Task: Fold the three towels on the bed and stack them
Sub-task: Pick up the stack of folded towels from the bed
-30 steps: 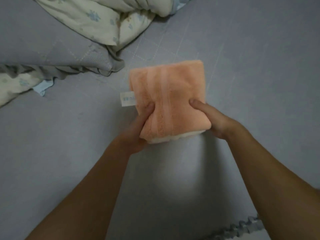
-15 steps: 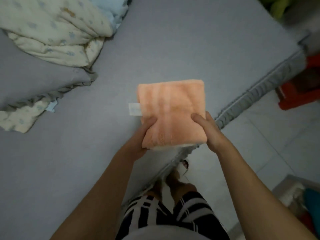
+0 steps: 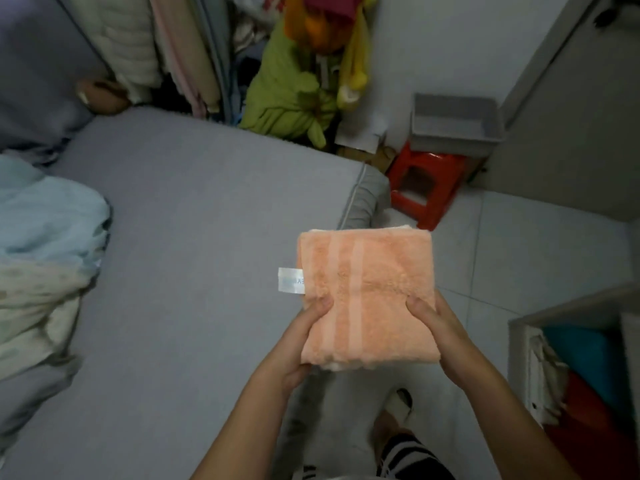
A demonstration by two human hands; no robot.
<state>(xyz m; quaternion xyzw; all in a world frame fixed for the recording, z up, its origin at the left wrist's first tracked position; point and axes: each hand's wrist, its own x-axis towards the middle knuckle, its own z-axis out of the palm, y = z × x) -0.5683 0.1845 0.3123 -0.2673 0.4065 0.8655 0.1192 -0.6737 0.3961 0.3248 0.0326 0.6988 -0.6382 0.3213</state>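
Peach folded towels (image 3: pixel 367 292) were gripped at both sides by the left hand (image 3: pixel 304 337) and right hand (image 3: pixel 440 327), beside the bed (image 3: pixel 194 237).

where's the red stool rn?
Head view, upper right: the red stool stands on the tiled floor beside the bed's corner, carrying a grey bin.

Two hands (image 3: pixel 374 337), one towel stack (image 3: pixel 367 292)
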